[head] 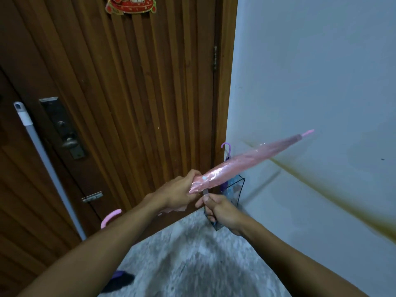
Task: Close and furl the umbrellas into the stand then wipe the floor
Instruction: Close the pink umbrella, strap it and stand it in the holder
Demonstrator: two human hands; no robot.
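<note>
Brown slatted wood fills the left and middle of the view: a door [128, 93] with a dark metal lock plate and lever handle [64, 129], a small latch lower down, and a red and gold ornament [130, 5] at its top edge. To the right stands a pale wall [321, 71], and below lies a grey speckled floor [192, 254]. A mop handle [45, 159], grey with a white cap, leans across the door on the left. The pink umbrella [246, 161] is closed and held slantwise in the air in front of the wall, its tip pointing up and to the right, its fabric gathered into a narrow roll. The left hand [177, 194] grips the lower end of the rolled canopy, fingers curled round the fabric. The right hand [220, 211], just below and beside it, is closed with thumb and fingers pinching what looks like the umbrella's tie strap; motion blur makes this hard to tell exactly. A pink curved handle [110, 217] shows beyond the left forearm. Behind the hands, in the corner by the door frame, a clear umbrella stand [237, 189] with a dark wire frame holds a purple umbrella [227, 155], upright with its hooked handle on top. A dark purple thing [122, 279] lies on the floor at the bottom left, too blurred to name.
</note>
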